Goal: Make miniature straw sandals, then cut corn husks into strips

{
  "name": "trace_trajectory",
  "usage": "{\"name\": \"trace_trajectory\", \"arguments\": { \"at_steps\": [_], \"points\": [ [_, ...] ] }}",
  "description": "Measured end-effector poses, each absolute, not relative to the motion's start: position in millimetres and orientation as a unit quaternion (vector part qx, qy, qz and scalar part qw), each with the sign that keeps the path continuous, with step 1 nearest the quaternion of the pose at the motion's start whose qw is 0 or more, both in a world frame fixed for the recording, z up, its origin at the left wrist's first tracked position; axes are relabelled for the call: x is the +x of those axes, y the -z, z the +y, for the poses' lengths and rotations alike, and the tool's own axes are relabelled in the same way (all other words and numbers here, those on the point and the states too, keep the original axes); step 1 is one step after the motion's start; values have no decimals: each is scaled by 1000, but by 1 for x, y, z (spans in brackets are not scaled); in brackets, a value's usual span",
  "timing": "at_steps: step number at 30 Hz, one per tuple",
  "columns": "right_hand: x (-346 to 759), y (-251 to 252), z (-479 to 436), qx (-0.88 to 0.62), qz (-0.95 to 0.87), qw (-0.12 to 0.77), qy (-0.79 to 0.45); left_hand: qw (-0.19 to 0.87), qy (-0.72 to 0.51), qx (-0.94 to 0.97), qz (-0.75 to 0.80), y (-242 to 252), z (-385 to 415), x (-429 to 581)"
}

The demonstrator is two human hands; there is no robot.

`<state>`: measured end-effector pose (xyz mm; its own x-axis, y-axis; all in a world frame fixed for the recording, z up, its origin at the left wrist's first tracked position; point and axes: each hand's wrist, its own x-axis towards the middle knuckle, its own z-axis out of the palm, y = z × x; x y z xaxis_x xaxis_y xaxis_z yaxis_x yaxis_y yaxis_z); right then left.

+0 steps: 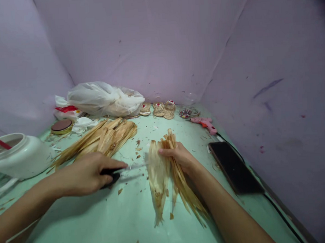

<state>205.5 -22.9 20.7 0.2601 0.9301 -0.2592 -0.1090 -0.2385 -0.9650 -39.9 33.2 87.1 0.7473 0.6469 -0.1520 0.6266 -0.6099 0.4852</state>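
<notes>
My left hand [85,174] is closed around the black handles of a pair of scissors [110,176]. The blades point right, blurred, with their tips close to the left edge of a pale dried husk [158,176]. My right hand [178,155] grips a bunch of dried husk strips [184,184] near its top, the thumb lying over the pale husk. The lower ends of the strips fan out over the green table [116,223]. A larger pile of dried husks [108,137] lies behind my left hand.
A white pot [35,155] stands at the left, near a round tin [61,126]. Along the back are a plastic bag [103,99] and small woven items [164,109]. A pink glue gun [205,124] and a phone [235,168] with a cable lie at the right. Husk scraps dot the table.
</notes>
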Motion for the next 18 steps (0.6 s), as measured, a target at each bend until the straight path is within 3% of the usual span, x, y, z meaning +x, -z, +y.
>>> {"name": "trace_trajectory", "arguments": {
  "at_steps": [6, 14, 18],
  "points": [
    [183, -35, -39, -466, -255, 546, -647, 594, -230, 609, 473, -61, 23, -9],
    [177, -34, -41, -507, -256, 548, -614, 620, -224, 626, 416, -48, 20, -14],
    [169, -33, -42, -552, -319, 497, -589, 641, -250, 600, 408, -43, 20, -11]
  ]
}}
